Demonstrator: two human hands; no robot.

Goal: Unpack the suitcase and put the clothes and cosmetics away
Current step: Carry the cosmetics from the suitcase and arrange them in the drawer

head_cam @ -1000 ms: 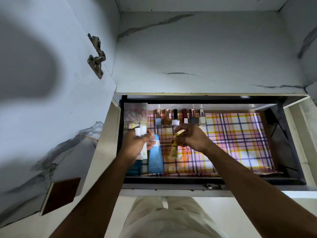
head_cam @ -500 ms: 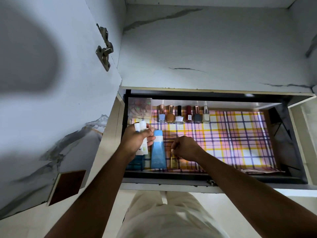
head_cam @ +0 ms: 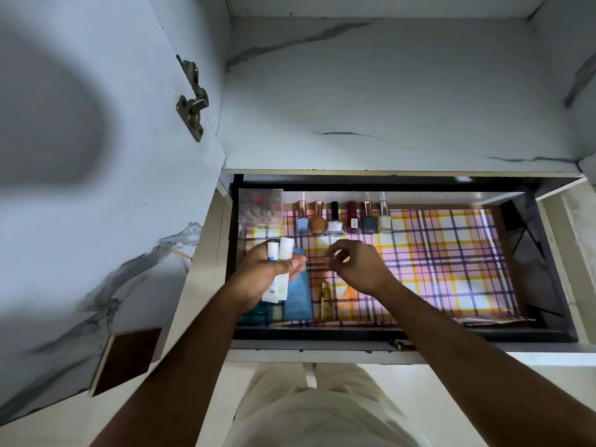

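my left hand [head_cam: 269,269] grips two white tubes [head_cam: 280,267], upright, caps away from me, over the blue tube [head_cam: 298,296] — my right hand [head_cam: 358,264], loosely curled and empty, hovers just beside them, nearer than the gold bottle [head_cam: 326,301] below it.

A home storage unit, seen as you stand over it: a wardrobe or dressing cabinet faced in white marble-patterned laminate [head_cam: 387,101]. An open cabinet door [head_cam: 96,188] to your left carries a metal hinge [head_cam: 192,101]. Below the shelf, a pulled-out drawer [head_cam: 541,285] is lined with plaid paper [head_cam: 435,269]. Along its back wall a row of nail polish bottles [head_cam: 343,218] stands upright beside a clear plastic box [head_cam: 260,208]; cosmetic tubes [head_cam: 298,298] lie near the front. These personal toiletries mark a domestic bedroom or dressing area.
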